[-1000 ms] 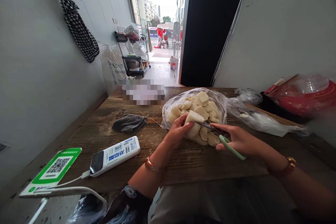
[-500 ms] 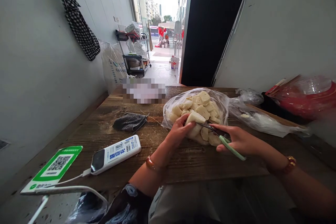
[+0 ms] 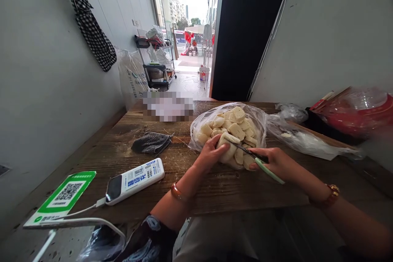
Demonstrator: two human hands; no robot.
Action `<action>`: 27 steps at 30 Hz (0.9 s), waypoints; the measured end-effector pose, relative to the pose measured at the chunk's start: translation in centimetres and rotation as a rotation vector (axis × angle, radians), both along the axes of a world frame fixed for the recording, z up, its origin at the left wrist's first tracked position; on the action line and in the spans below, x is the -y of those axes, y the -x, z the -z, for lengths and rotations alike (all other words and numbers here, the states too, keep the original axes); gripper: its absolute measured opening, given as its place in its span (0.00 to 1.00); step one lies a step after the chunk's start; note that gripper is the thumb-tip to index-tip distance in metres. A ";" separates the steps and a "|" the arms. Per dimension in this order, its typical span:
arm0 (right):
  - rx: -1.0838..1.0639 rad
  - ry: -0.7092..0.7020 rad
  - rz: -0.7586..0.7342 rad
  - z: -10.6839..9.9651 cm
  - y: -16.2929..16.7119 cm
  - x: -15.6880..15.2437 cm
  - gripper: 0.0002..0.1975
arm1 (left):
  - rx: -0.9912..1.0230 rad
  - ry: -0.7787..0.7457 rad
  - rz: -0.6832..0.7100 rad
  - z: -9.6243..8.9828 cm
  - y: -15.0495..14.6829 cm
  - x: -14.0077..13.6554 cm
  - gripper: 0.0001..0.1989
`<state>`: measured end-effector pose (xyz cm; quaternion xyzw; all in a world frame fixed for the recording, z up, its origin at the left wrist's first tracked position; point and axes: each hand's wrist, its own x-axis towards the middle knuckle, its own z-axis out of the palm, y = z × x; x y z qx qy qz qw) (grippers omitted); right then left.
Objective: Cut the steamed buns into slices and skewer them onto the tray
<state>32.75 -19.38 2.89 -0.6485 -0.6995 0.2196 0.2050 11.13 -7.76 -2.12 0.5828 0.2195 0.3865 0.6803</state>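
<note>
My left hand [image 3: 211, 151] is closed round a pale, spongy roll of food [image 3: 226, 152], like a steamed bun. It holds the roll over the near side of a clear plastic bag [image 3: 195, 137]. Pale cut slices [image 3: 236, 131] are heaped in the open bag. In my right hand [image 3: 276, 164] are scissors with light green handles [image 3: 268, 172]; their dark blades [image 3: 244, 149] reach into the roll's upper part. A slice [image 3: 231, 138] there is partly separated from the rest. The fingers inside the handle loops are partly hidden.
A white power bank [image 3: 136, 182] on a cable and a green QR-code card [image 3: 66, 196] lie on the left of the wooden table [image 3: 181, 188]. A grey cloth [image 3: 152, 142] lies behind them. Crumpled plastic [image 3: 313, 137] and a red bagged item [image 3: 362, 112] are at the right.
The scissor blades have cut through more of the roll and the handles have closed together. A slice at the top now stands apart along the cut. My left hand has hardly moved.
</note>
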 end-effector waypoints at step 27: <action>-0.083 0.014 -0.027 0.5 0.2 -0.9 0.28 | -0.082 -0.107 -0.062 -0.1 -0.1 -0.1 0.19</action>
